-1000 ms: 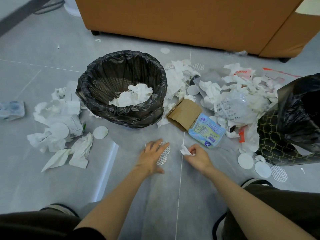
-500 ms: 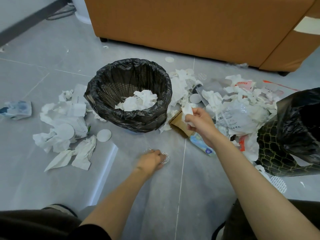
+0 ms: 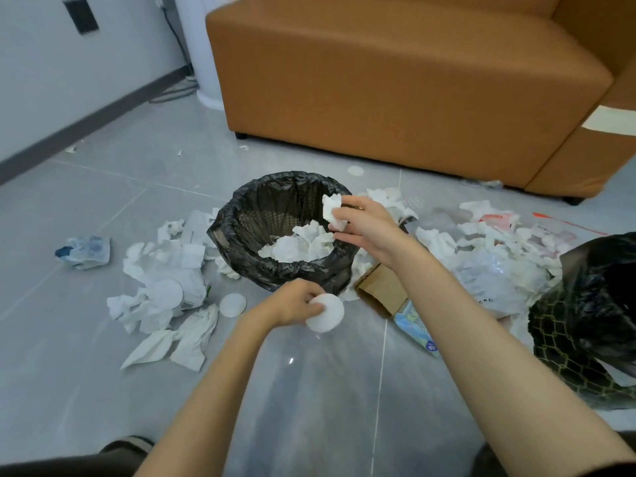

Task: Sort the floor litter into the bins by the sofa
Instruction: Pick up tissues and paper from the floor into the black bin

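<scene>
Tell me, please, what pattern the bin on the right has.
The bin has a gold lattice on black, best seen in the head view.

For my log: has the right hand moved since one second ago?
Yes: right hand and crumpled white tissue rose from the floor to over the black-lined round bin.

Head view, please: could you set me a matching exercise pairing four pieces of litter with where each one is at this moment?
Things:
1. crumpled tissue
2. round white pad
3. brown cardboard box
4. blue-and-white wrapper

Places:
A. on the floor, far left of the bin
B. in the left hand, in front of the bin
C. in the right hand, over the bin's rim
D. on the floor, just right of the bin

Pairs: 1-C; 2-B; 3-D; 4-A
</scene>
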The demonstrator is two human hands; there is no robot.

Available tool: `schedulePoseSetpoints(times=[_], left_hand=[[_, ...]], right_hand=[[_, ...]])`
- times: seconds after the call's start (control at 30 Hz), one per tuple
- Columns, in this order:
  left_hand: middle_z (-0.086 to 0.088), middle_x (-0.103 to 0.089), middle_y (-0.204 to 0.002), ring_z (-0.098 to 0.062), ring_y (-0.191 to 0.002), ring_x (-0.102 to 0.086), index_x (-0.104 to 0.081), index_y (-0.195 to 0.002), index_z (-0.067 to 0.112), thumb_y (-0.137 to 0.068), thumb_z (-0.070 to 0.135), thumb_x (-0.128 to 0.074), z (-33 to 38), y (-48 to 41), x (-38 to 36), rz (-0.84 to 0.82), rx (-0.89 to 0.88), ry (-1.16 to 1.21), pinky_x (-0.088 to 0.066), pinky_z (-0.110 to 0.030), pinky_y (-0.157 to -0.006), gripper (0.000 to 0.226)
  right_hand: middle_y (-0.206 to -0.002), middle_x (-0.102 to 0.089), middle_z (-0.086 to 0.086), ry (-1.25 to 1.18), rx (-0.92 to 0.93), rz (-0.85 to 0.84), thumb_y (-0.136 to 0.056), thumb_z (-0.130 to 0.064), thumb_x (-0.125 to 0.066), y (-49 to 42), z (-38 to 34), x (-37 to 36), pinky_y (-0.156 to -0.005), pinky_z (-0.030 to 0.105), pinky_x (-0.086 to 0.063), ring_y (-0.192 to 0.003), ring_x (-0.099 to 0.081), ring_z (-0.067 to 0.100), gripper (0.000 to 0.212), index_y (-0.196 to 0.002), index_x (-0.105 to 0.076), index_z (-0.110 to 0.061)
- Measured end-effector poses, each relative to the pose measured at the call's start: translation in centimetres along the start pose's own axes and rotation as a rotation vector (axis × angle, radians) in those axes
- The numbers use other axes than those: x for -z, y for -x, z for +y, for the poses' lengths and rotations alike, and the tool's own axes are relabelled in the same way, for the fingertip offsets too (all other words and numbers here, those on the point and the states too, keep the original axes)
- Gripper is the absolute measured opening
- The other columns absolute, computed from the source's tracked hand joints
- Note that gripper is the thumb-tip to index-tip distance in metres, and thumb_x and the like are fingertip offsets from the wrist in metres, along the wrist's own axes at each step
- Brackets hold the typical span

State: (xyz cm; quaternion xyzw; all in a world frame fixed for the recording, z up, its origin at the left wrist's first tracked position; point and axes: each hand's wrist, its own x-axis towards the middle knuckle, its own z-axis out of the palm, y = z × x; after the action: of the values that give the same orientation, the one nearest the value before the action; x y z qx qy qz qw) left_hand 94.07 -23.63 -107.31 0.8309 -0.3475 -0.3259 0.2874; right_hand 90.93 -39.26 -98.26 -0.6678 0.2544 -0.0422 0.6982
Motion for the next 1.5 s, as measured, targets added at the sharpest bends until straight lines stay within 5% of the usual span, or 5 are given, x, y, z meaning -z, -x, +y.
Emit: schedulePoseSetpoints(times=[0.33,0.6,0.8,1.17,1.5], left_hand=[[-0.008,-0.062,-0.124,-0.019,-0.107,-0.061,-0.051,-0.133,0.014,-0.092,0.014,-0.053,2.8,0.3,7.0,0.695,-0.055,0.338,-0.057,-0.035,-0.083,0.041],[-0.002,-0.040,-0.147,-0.017,-0.138,-0.032,-0.034,-0.144,0.018,-0.090,0.044,-0.054,2.0,-1.1,3.4,0.529,-0.118,-0.098,-0.016,-0.038,-0.118,0.062],[0.000,-0.066,-0.104,-0.019,-0.111,-0.054,-0.038,-0.140,0.032,-0.095,0.043,-0.045,1.3,-1.6,1.5,0.450,-0.124,-0.513,0.001,-0.040,-0.117,0.047],[0.005,-0.046,-0.138,-0.018,-0.127,-0.040,-0.027,-0.146,0.032,-0.093,0.033,-0.054,1.1,-2.2,0.7,0.479,-0.294,-0.351,-0.020,-0.036,-0.116,0.059],[0.007,-0.035,-0.145,-0.006,-0.131,-0.035,-0.035,-0.143,0.024,-0.097,0.023,-0.047,6.9,-2.3,-1.6,0.502,-0.393,-0.098,-0.030,-0.014,-0.098,0.047]], right_hand=[[-0.108,-0.055,0.003,0.002,-0.005,0.230,-0.096,-0.011,-0.048,0.4,4.3,3.5,-0.089,0.031,-0.050,-0.100,-0.057,0.019,0.032,-0.128,-0.051,-0.009],[-0.127,-0.057,0.002,0.757,-0.081,0.075,-0.091,-0.010,-0.048,-1.3,14.2,5.4,-0.105,0.023,-0.028,-0.132,-0.034,0.021,0.034,-0.119,-0.066,-0.017],[-0.158,0.018,0.007,1.129,-0.309,-0.028,-0.092,-0.016,-0.045,-1.0,18.3,5.9,-0.116,0.047,-0.007,-0.144,0.016,0.035,0.042,-0.133,-0.053,-0.025],[-0.159,0.011,0.005,1.108,-0.297,0.166,-0.098,-0.015,-0.035,-0.6,18.6,7.3,-0.112,0.048,-0.026,-0.142,-0.011,0.034,0.043,-0.139,-0.031,-0.004],[-0.149,-0.035,0.008,0.756,0.252,0.469,-0.095,0.002,-0.037,2.3,14.3,10.5,-0.106,0.022,-0.026,-0.135,-0.036,0.024,0.047,-0.142,-0.037,-0.004]])
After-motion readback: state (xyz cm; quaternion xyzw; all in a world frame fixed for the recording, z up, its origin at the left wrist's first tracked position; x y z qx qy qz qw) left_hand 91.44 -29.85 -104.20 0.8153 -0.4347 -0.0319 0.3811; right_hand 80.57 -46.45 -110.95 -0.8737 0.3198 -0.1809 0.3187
